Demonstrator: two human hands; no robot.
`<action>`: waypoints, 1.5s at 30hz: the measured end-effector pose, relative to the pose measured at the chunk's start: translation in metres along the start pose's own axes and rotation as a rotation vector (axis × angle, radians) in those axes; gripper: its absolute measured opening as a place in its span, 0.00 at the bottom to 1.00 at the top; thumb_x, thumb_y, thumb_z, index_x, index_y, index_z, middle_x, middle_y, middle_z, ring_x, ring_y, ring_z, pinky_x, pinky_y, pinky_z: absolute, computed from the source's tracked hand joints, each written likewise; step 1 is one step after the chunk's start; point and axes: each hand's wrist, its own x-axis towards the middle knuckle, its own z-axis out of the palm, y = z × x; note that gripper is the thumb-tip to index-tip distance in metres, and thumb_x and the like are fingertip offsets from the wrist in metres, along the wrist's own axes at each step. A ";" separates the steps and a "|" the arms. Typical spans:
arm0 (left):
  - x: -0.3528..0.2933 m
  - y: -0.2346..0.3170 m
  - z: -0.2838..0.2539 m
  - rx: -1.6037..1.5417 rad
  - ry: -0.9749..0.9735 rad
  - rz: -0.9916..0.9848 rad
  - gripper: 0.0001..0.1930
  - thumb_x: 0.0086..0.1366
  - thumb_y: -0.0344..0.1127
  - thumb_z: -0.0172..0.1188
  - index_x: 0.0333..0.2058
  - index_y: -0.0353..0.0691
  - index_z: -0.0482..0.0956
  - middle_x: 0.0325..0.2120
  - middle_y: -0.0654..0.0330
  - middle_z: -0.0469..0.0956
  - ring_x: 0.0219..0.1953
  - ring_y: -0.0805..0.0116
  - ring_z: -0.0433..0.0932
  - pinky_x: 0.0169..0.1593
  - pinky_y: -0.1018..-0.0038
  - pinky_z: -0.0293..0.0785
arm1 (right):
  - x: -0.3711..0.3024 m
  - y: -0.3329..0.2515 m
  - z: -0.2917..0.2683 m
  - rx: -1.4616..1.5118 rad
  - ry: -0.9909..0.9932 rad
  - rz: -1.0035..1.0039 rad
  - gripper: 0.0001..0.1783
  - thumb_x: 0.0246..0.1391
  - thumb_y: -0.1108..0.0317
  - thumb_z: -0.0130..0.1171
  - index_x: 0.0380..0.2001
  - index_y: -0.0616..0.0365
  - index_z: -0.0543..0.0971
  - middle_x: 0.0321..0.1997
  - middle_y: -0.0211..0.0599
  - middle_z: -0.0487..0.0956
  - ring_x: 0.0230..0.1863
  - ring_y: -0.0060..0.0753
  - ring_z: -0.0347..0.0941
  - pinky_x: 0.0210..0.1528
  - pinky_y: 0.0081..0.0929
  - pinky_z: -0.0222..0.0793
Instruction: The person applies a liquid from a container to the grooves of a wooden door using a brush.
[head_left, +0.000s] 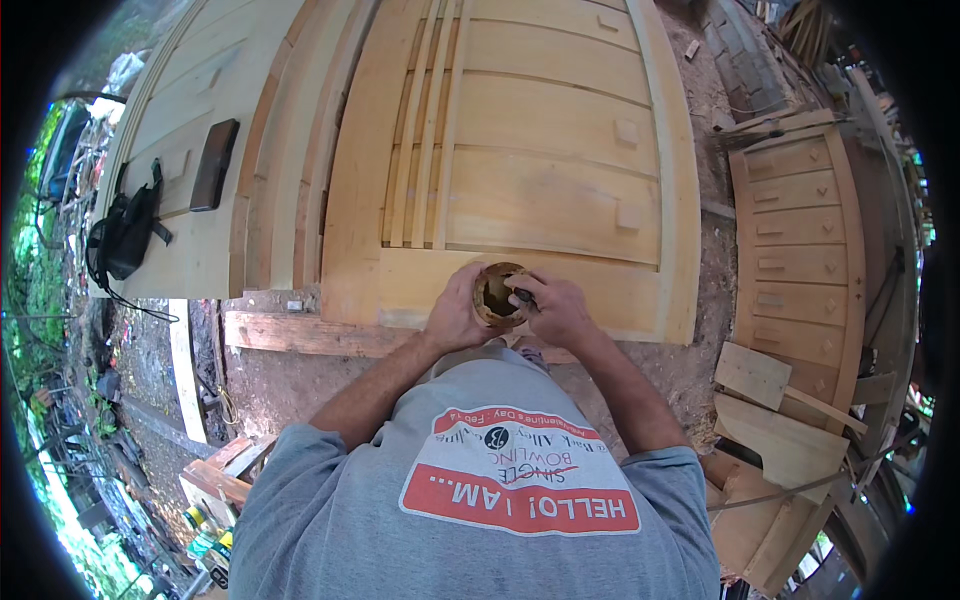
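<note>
My left hand (457, 310) is closed around the side of a round open can (494, 291), whose inside is stained brown. At the can's right rim, my right hand (560, 312) pinches a small dark rod-like thing (522, 295); its lower end is hidden, so I cannot tell its kind. Both hands are close together in front of my body, over the near edge of a pale wooden door (550, 190). The door has horizontal panels with small raised blocks, and several long thin strips (425, 130) run along its left part.
Left of the door, another wooden door (205, 90) carries a dark block (214, 165) and a black strapped pouch (130, 230). A timber beam (300, 333) lies near me on the ground. A panelled wooden piece (798, 240) and loose boards (780, 445) stand at right.
</note>
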 end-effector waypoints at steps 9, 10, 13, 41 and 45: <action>-0.001 -0.005 0.003 -0.008 0.012 0.004 0.62 0.40 0.58 0.86 0.67 0.34 0.61 0.60 0.43 0.72 0.63 0.44 0.73 0.67 0.56 0.70 | 0.005 0.001 -0.003 -0.006 -0.049 -0.018 0.14 0.51 0.66 0.69 0.43 0.46 0.85 0.40 0.38 0.85 0.37 0.50 0.83 0.38 0.45 0.78; -0.002 -0.005 0.002 -0.010 0.006 -0.005 0.61 0.40 0.58 0.86 0.67 0.34 0.61 0.60 0.43 0.72 0.63 0.44 0.73 0.67 0.56 0.71 | 0.005 0.002 -0.001 -0.006 -0.050 -0.019 0.14 0.51 0.66 0.69 0.43 0.46 0.85 0.40 0.38 0.85 0.37 0.50 0.83 0.38 0.45 0.78; 0.000 -0.004 0.004 -0.031 -0.005 -0.014 0.61 0.40 0.57 0.86 0.67 0.34 0.60 0.60 0.43 0.72 0.63 0.44 0.73 0.67 0.56 0.71 | 0.003 0.006 0.000 -0.074 -0.096 -0.082 0.14 0.51 0.66 0.69 0.43 0.46 0.85 0.40 0.38 0.85 0.37 0.50 0.82 0.38 0.45 0.78; -0.002 -0.005 0.003 -0.016 0.005 -0.010 0.59 0.42 0.55 0.85 0.66 0.33 0.61 0.59 0.42 0.73 0.62 0.43 0.73 0.67 0.56 0.70 | 0.008 -0.002 0.001 -0.008 -0.053 -0.027 0.13 0.52 0.65 0.71 0.42 0.48 0.84 0.39 0.41 0.84 0.35 0.52 0.82 0.37 0.45 0.77; 0.000 -0.002 0.002 -0.014 0.008 0.009 0.59 0.42 0.55 0.85 0.66 0.33 0.61 0.59 0.42 0.72 0.63 0.43 0.73 0.67 0.56 0.70 | 0.003 0.001 0.006 -0.104 -0.112 -0.043 0.12 0.54 0.66 0.70 0.42 0.49 0.84 0.39 0.40 0.84 0.36 0.52 0.82 0.37 0.45 0.77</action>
